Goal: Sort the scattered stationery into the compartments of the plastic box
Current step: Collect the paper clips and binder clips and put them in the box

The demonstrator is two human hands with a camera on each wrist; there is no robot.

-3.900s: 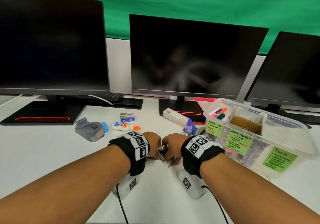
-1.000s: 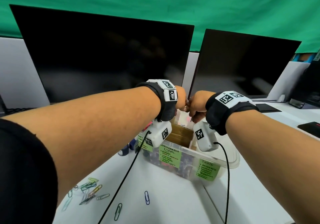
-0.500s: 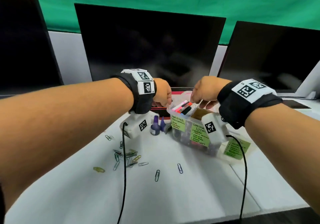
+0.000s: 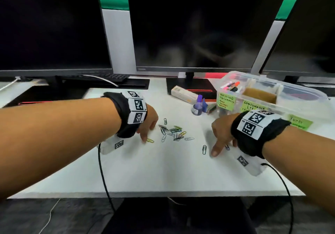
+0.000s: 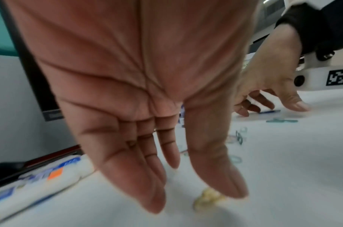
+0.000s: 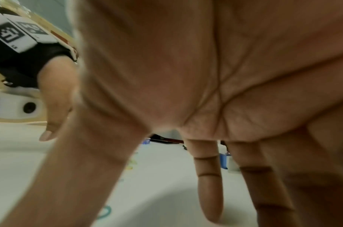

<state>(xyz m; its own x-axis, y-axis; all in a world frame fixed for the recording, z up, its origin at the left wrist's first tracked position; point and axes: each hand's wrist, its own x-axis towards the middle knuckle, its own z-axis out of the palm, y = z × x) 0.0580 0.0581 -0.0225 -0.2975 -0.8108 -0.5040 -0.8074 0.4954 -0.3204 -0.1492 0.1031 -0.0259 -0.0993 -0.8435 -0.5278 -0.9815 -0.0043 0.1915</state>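
Note:
Several coloured paper clips [image 4: 173,133] lie scattered on the white desk [image 4: 163,170] between my hands. My left hand [image 4: 147,125] hovers palm down with straight fingers just above a yellow clip [image 4: 150,140], seen blurred under the fingertips as the yellow clip [image 5: 207,199]. My right hand [image 4: 220,135] is also open; its thumb points down beside a single clip [image 4: 204,149] and a blue clip [image 4: 227,147] lies under its fingers. The clear plastic box [image 4: 308,96] with green labels stands at the right rear, with markers [image 4: 233,86] in its left compartment.
Three dark monitors [image 4: 195,25] line the back. A purple ink bottle [image 4: 197,106] and a flat cardboard packet [image 4: 183,93] sit left of the box. Wrist-camera cables [image 4: 103,175] trail over the desk's near edge. A white glue stick [image 5: 40,176] lies left.
Both hands have come down from the box, where they were held together, to the desk. They have spread apart and opened over the clips.

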